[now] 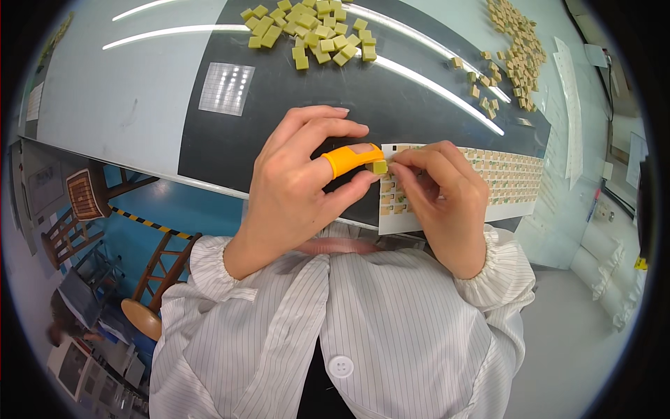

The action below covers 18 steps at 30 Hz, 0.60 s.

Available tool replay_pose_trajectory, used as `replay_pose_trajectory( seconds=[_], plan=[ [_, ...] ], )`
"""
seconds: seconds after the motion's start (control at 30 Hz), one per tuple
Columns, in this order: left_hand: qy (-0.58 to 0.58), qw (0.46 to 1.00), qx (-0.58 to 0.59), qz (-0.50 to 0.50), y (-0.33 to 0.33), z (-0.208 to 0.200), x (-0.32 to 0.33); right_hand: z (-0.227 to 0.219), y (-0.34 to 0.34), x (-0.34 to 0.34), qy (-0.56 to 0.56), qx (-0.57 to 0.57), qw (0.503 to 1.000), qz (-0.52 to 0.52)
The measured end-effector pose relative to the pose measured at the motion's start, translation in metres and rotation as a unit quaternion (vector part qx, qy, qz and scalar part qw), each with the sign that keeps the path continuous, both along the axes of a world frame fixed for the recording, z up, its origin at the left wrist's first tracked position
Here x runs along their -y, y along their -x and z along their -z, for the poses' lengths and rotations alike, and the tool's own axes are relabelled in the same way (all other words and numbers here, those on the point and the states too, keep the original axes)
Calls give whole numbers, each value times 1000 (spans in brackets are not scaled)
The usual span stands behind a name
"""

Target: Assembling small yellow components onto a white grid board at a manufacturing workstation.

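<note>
Between the thumb and orange-guarded index finger of my left hand (289, 171) is a small yellow-green block (379, 167). The orange finger guard (342, 161) covers most of that index finger, while the other fingers curl above it. My right hand (453, 199) is closed in a pinch right beside the block; whatever lies between its fingertips is too small to make out. Under the right hand lies a white sheet (399, 223) with rows of small tan and green printed squares. My fingers hide part of its left side.
A heap of yellow-green blocks (307, 31) lies at the far side of the black mat (279, 91). Many tan blocks (522, 59) are scattered at the far right. A small shiny square sheet (227, 89) sits left of my hands. Wooden stools (157, 279) stand beyond the table's edge.
</note>
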<state>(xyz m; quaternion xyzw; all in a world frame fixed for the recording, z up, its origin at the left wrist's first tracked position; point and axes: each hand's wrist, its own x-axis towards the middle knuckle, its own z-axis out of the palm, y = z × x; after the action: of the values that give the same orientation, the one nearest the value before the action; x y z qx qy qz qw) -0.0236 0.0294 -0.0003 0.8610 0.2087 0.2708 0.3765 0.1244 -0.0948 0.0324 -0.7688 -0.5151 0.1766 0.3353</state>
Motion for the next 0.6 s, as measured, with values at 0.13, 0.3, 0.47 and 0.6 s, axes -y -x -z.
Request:
replay_pose_trajectory(
  seconds=[0.13,0.3,0.47,0.6],
  plan=[
    [1,1000,3,0,0,0,0,-7,-3,1,-78,29,994,-65],
    [-12,1000,13,-6,-1,0,0,-6,-8,7,-53,46,979,-189],
    [0,1000,4,3,0,0,0,-9,-9,3,3,-35,999,8],
    [-19,1000,12,-4,-2,0,-1,3,0,5,6,-15,1000,8]
  ],
)
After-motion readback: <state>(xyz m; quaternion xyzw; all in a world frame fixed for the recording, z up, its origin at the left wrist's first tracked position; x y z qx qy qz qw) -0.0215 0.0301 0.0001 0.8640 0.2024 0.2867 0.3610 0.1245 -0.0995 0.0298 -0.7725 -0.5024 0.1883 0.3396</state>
